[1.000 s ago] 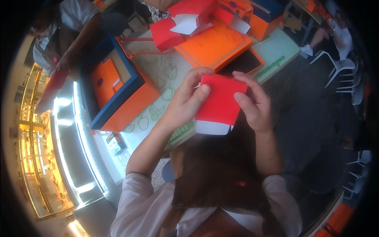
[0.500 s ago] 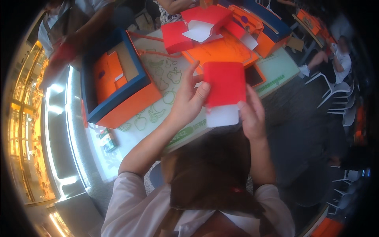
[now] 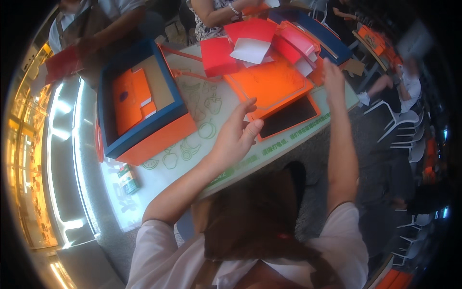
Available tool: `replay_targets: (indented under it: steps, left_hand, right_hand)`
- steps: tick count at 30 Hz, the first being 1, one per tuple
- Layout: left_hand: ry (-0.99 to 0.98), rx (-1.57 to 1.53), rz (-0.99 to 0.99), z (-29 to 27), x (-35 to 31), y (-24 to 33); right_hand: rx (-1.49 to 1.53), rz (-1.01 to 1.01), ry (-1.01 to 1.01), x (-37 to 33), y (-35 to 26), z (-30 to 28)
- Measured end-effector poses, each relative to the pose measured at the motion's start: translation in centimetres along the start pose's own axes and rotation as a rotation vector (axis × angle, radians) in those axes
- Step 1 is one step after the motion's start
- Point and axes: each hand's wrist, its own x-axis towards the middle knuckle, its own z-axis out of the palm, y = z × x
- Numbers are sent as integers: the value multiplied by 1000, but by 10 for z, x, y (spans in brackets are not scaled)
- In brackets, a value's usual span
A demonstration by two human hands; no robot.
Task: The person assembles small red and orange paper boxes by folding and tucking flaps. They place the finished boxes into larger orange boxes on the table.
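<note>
My left hand (image 3: 236, 135) hovers over the near part of the table with its fingers apart and nothing in it. Just beyond it lies a flat orange box (image 3: 269, 89), partly over an orange-rimmed tray with a dark inside (image 3: 291, 118). My right hand (image 3: 333, 84) is stretched out to the far right, beside a stack of red paper sleeves with white flaps (image 3: 297, 42). Its fingers look extended, and I see nothing held in them. More red sleeves (image 3: 250, 36) lie loosely on the flat orange box.
At the left stands a large orange box with a blue rim (image 3: 166, 103), holding an orange envelope-like packet (image 3: 132, 98). A small green carton (image 3: 127, 179) stands near the table's (image 3: 159, 192) left corner. Across the table are other people; one at the far left holds a red thing (image 3: 62, 62).
The red sleeve that was between my hands has left them, and another red sleeve shows on the right-hand stack. My right hand has moved far and right; my left stays nearly in place.
</note>
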Motion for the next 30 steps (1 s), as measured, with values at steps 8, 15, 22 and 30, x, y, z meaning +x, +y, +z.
replay_targets:
  steps: [8,15,22,30]
  left_hand:
    - [-26,0,61,1,-9,-3]
    - [546,182,944,-68,-74,144]
    - [1092,1554,881,-147,-124,171]
    - [1224,2220,673,-165,-150,180]
  right_hand:
    - [82,-85,100,-83,23,29]
    - [255,-109,-70,-191,-2,24]
    - [183,-297,-341,-234,-28,71]
    - [172,-273,-509,-272,-28,87]
